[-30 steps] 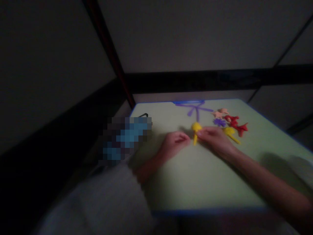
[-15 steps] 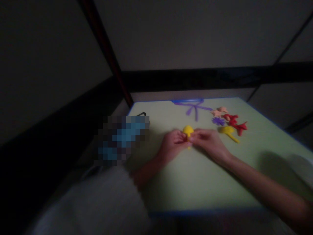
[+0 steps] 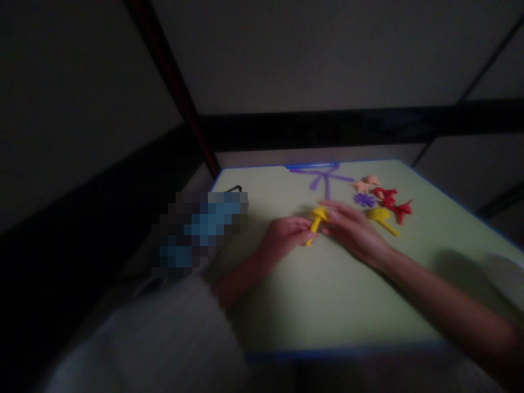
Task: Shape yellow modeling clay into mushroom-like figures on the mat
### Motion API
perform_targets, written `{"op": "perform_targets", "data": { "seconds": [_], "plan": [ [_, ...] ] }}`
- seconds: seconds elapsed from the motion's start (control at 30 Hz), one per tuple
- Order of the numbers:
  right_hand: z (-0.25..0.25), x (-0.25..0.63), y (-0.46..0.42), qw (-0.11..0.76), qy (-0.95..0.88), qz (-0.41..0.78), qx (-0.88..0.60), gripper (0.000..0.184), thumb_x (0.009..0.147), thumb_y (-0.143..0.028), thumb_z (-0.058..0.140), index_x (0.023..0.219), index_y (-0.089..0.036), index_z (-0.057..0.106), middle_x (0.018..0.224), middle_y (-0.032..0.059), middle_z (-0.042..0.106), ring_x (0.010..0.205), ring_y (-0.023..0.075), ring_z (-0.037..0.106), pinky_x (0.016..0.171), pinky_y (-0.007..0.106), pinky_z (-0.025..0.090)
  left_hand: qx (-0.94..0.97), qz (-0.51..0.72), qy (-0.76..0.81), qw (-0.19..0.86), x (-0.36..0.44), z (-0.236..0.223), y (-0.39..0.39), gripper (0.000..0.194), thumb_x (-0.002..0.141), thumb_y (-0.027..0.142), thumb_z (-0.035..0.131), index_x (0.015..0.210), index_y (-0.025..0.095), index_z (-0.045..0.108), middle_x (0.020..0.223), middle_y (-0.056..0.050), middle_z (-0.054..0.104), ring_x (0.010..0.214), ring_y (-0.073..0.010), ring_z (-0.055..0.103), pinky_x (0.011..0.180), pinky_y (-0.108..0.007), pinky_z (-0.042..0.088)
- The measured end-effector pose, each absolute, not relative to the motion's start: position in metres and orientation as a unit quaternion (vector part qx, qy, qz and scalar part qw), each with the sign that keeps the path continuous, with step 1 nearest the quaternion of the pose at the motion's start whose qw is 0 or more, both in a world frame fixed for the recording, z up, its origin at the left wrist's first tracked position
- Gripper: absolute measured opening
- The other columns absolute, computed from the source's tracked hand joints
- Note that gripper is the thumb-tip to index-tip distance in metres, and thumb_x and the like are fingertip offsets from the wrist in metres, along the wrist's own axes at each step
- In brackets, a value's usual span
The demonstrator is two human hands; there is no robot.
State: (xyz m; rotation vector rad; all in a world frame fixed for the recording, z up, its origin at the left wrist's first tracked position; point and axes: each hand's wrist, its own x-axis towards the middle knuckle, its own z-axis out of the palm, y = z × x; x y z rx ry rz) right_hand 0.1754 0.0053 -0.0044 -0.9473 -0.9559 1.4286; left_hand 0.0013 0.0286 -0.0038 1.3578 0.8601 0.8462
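Note:
A yellow clay mushroom [image 3: 318,215], with a rounded cap and a thin stem, is between my two hands above the table. My left hand [image 3: 284,236] is closed, pinching the stem between thumb and fingers. At the cap's right side, my right hand [image 3: 352,225] is closed with its fingertips on the cap. A second yellow clay mushroom [image 3: 380,214] lies on the table just past my right hand, its stem pointing toward the lower right. Parts of the held piece are covered by my fingers.
On the pale table [image 3: 344,305] lie a purple clay flower [image 3: 364,200], red clay shapes [image 3: 403,210], pinkish clay shapes [image 3: 361,186] and purple branching strips [image 3: 326,185]. A blurred-out blue object [image 3: 213,221] is at the left edge. A wall stands behind.
The held mushroom has tilted, its stem now slanting down to the left and showing more. My right hand has shifted its fingers up around the cap; my left hand has loosened toward the stem.

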Motion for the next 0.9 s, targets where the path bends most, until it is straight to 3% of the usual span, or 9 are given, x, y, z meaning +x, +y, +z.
{"op": "perform_targets", "data": {
  "seconds": [0.57,0.9],
  "plan": [
    [-0.0062,0.1767,0.0074,0.553,-0.428,0.586,-0.410,0.035,0.059,-0.024,0.080,0.093,-0.023,0.072,0.084,0.0022,0.073,0.074,0.0115,0.065,0.075,0.028,0.050,0.499,0.336,0.354,0.716,-0.0008,-0.0047,0.0304,0.024,0.067,0.017,0.070,0.090,0.013,0.063,0.082,-0.005,0.069,0.071,-0.0133,0.065,0.073,-0.031,0.049],
    [-0.0082,0.1782,0.0091,0.557,-0.433,0.585,-0.401,0.034,0.060,-0.023,0.080,0.093,-0.022,0.072,0.087,0.0031,0.073,0.076,0.0121,0.066,0.076,0.028,0.051,0.451,0.302,0.359,0.759,-0.0026,0.0041,0.0305,0.016,0.071,0.016,0.066,0.086,0.013,0.063,0.074,-0.003,0.067,0.059,-0.0061,0.057,0.058,-0.020,0.038]
  ]
}}
